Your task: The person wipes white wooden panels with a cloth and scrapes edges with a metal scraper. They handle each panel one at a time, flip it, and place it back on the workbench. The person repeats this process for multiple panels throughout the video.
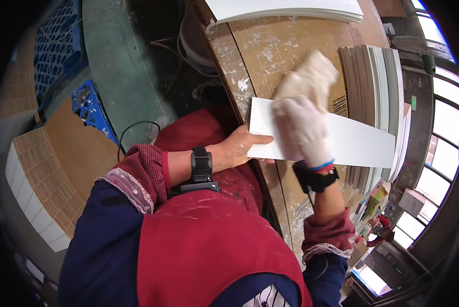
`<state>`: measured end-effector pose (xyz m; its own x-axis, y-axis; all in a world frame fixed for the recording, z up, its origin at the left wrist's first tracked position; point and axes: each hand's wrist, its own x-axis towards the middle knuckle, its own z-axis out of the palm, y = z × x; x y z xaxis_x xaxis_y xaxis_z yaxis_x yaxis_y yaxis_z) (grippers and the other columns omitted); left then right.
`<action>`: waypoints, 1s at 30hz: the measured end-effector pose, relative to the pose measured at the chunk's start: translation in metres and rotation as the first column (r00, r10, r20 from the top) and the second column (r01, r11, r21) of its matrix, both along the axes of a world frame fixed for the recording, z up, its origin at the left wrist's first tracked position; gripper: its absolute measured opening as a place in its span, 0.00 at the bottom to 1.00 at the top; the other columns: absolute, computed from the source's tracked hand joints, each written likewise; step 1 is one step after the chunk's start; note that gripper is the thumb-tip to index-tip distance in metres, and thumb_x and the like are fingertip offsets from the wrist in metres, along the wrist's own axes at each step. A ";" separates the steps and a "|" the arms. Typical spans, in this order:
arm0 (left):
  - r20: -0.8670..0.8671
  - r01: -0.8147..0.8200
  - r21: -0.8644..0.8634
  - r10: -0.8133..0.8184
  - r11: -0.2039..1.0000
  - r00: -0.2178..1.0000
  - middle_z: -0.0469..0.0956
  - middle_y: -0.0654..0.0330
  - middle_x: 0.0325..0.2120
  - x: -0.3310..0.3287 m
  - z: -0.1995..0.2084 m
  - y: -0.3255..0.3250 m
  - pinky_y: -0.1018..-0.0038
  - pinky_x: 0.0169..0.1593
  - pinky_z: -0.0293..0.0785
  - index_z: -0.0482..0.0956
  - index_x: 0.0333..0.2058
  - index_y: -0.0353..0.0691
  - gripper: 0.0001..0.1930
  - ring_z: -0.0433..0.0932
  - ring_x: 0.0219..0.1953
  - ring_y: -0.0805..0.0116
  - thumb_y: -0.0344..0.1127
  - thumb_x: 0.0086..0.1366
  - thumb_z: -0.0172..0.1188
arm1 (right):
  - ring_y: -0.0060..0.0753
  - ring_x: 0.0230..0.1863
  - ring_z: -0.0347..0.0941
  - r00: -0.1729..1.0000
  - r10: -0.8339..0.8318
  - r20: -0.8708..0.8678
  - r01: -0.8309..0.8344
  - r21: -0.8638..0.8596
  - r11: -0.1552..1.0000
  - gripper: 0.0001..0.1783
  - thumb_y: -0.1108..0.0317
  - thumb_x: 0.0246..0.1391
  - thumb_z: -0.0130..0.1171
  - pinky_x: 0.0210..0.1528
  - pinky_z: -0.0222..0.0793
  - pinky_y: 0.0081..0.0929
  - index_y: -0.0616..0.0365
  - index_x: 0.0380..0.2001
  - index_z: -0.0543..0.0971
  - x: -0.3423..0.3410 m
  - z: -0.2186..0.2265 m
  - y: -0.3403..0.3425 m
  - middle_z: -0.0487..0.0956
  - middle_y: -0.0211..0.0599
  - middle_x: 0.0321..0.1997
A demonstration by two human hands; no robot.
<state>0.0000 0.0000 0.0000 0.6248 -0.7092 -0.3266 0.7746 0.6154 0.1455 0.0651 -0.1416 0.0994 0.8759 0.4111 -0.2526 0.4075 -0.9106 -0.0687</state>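
Observation:
A long white board (360, 142) lies across the workbench in front of me, its near end at the bench's left edge. My bare left hand (237, 147) grips that end, with the thumb on top and the fingers underneath. Over the board is my right hand (305, 130) in a white knit glove, somewhat blurred by motion. It is closed on a cream-coloured cloth (314, 77), which bunches out beyond the knuckles and over the board's far edge. The right fingertips are smeared.
The paint-spattered workbench (270, 56) carries a stack of boards (365, 82) on the right and white sheets (291, 9) at the far end. Left of me are a blue plastic crate (89, 110) and a stack of wood-patterned panels (52, 169). Another person (380, 233) is at the far right.

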 end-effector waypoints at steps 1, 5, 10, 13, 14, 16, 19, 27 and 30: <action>-0.008 0.015 0.011 -0.015 1.000 1.000 0.75 0.52 0.41 0.000 0.001 0.000 0.62 0.35 0.80 0.65 0.52 0.34 0.24 0.78 0.39 0.57 0.31 0.57 0.60 | 0.45 0.40 0.71 0.995 -0.093 0.028 0.094 -0.041 0.995 0.07 0.70 0.49 0.52 0.40 0.67 0.35 0.53 0.34 0.74 0.001 0.004 -0.019 0.73 0.40 0.38; 0.021 -0.020 -0.030 0.021 0.999 1.000 0.75 0.52 0.40 -0.001 0.000 -0.003 0.62 0.34 0.81 0.67 0.50 0.33 0.21 0.78 0.39 0.58 0.30 0.57 0.60 | 0.44 0.38 0.70 0.965 -0.117 0.234 0.128 -0.032 0.991 0.06 0.70 0.49 0.51 0.39 0.67 0.35 0.55 0.33 0.74 0.010 0.025 -0.079 0.74 0.40 0.35; -0.009 -0.010 0.010 0.010 1.000 1.000 0.74 0.51 0.42 0.000 -0.004 -0.002 0.64 0.32 0.81 0.67 0.48 0.34 0.20 0.78 0.38 0.58 0.29 0.58 0.59 | 0.43 0.37 0.71 0.988 -0.044 0.149 0.030 0.094 0.995 0.06 0.71 0.46 0.53 0.39 0.66 0.33 0.54 0.31 0.74 0.000 -0.006 -0.008 0.74 0.38 0.33; -0.170 -0.214 -0.031 0.206 0.976 0.964 0.74 0.55 0.43 -0.008 0.001 -0.009 0.60 0.34 0.80 0.67 0.48 0.38 0.20 0.78 0.39 0.58 0.32 0.58 0.60 | 0.43 0.38 0.72 0.984 0.174 0.038 -0.178 0.194 0.965 0.07 0.71 0.44 0.54 0.37 0.67 0.36 0.52 0.31 0.74 -0.019 -0.027 0.063 0.73 0.38 0.33; -0.267 -0.222 -0.055 0.200 0.974 0.943 0.74 0.56 0.43 -0.008 -0.003 -0.005 0.60 0.35 0.80 0.67 0.49 0.38 0.21 0.78 0.40 0.58 0.32 0.58 0.61 | 0.43 0.38 0.72 0.982 0.191 0.011 -0.189 0.191 0.963 0.08 0.71 0.44 0.54 0.37 0.68 0.36 0.51 0.31 0.75 -0.017 -0.024 0.068 0.73 0.38 0.33; -0.266 -0.163 -0.043 0.146 0.986 0.953 0.74 0.56 0.43 -0.006 -0.003 -0.002 0.60 0.36 0.80 0.67 0.49 0.39 0.21 0.78 0.41 0.58 0.31 0.58 0.60 | 0.41 0.38 0.72 0.980 0.190 -0.053 -0.179 0.168 0.969 0.09 0.71 0.44 0.55 0.37 0.68 0.36 0.51 0.32 0.75 -0.021 -0.018 0.069 0.73 0.37 0.34; 0.017 0.010 0.000 -0.010 1.000 1.000 0.73 0.55 0.45 -0.001 -0.003 0.005 0.60 0.42 0.78 0.67 0.51 0.38 0.22 0.76 0.44 0.59 0.32 0.58 0.61 | 0.43 0.38 0.71 0.997 0.054 0.050 -0.064 0.212 0.975 0.10 0.71 0.44 0.56 0.39 0.69 0.34 0.51 0.34 0.75 -0.021 -0.011 0.034 0.73 0.38 0.34; 0.057 -0.030 0.004 0.029 1.000 0.998 0.73 0.53 0.42 0.000 0.007 0.002 0.63 0.34 0.80 0.65 0.51 0.34 0.22 0.77 0.40 0.59 0.32 0.60 0.58 | 0.45 0.42 0.72 0.863 -0.406 0.300 0.409 0.058 0.911 0.13 0.75 0.45 0.55 0.45 0.69 0.32 0.57 0.38 0.75 -0.013 0.030 -0.102 0.74 0.42 0.40; 0.051 -0.004 -0.016 0.005 1.000 0.999 0.72 0.55 0.45 0.001 0.001 0.003 0.60 0.39 0.79 0.64 0.53 0.37 0.23 0.76 0.44 0.60 0.41 0.63 0.55 | 0.43 0.42 0.73 0.885 -0.072 0.460 -0.012 0.177 0.984 0.17 0.76 0.41 0.58 0.45 0.69 0.33 0.58 0.39 0.75 -0.027 0.007 -0.072 0.75 0.43 0.40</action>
<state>0.0012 0.0033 0.0015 0.6437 -0.7111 -0.2829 0.7635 0.6218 0.1745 0.0381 -0.2139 0.1067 0.8878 0.3823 0.2563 0.4034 -0.9144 -0.0334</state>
